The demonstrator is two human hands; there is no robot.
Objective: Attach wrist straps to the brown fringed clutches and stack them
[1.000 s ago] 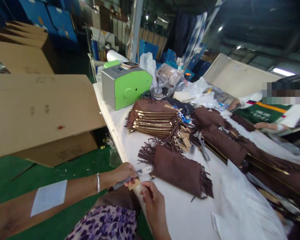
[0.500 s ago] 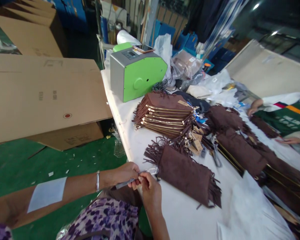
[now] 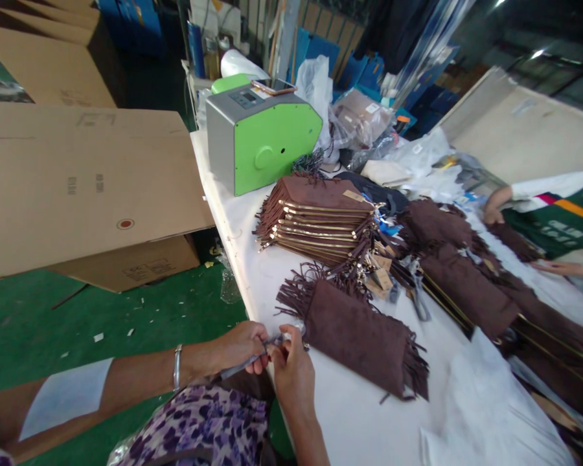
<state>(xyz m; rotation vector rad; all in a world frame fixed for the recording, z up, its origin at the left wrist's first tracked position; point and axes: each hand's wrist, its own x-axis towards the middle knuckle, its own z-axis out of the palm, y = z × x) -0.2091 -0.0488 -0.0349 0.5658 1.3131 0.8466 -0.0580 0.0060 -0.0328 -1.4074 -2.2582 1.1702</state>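
My left hand [image 3: 238,346] is closed round a narrow grey strip [image 3: 234,369], whose loose end sticks out below the fingers. Beside it, my right hand [image 3: 294,375] pinches the strip's other end, where a bit of clear plastic shows. The exact fastening between the fingertips is too small to make out. Just right of both hands, a dark brown fringed pouch [image 3: 354,336] lies flat on the white table [image 3: 344,424]. Behind that pouch is a neat stack of similar brown pouches [image 3: 320,217] with gold zips and paper tags.
A green and grey machine [image 3: 272,145] stands at the back of the table, a phone [image 3: 273,86] on top. More brown pouches [image 3: 466,291] and plastic wrapping lie to the right, near another person's hands [image 3: 498,206]. Large cardboard boxes [image 3: 87,188] flank the left side.
My fingers have shifted slightly on the grey strip, and my right fingertips have risen over its plastic end. The view has moved a little; the pouches stay put.
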